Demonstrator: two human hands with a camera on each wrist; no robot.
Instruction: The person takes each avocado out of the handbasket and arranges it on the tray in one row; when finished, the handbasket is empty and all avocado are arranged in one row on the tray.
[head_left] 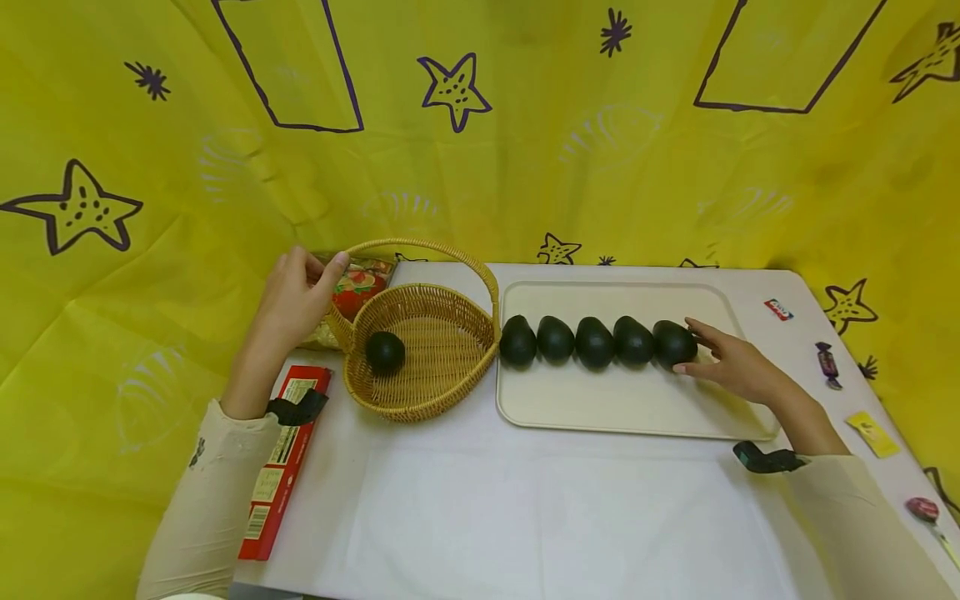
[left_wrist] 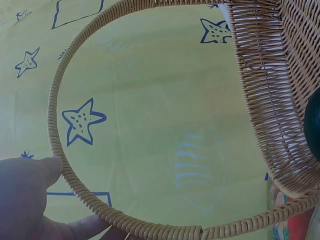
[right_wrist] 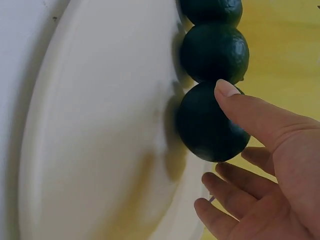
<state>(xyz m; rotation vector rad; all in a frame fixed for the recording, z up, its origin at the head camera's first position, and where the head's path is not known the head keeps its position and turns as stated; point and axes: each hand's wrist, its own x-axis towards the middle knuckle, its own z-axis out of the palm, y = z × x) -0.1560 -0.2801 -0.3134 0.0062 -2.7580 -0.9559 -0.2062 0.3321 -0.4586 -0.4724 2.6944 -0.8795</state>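
Note:
My left hand [head_left: 296, 296] grips the handle [left_wrist: 57, 100] of a wicker basket [head_left: 416, 408], thumb on one side and fingers passing behind it. Inside the basket, toward its left wall, lies one dark green avocado [head_left: 385, 353]. Several more avocados [head_left: 595, 343] lie side by side in a row across a cream tray [head_left: 600, 408]. At the row's right end my right hand [head_left: 738, 367] is spread about the last avocado [right_wrist: 210, 122]. In the right wrist view the thumb overlaps that avocado, while the other fingers are extended and loosely apart; whether they touch it is unclear.
A red box [head_left: 281, 462] lies left of the basket, and a clear packet with red print [head_left: 358, 287] sits behind it. Along the table's right side are small wrapped sweets [head_left: 828, 365], a yellow packet [head_left: 872, 434] and a lollipop [head_left: 922, 509]. A yellow curtain [head_left: 525, 183] hangs behind.

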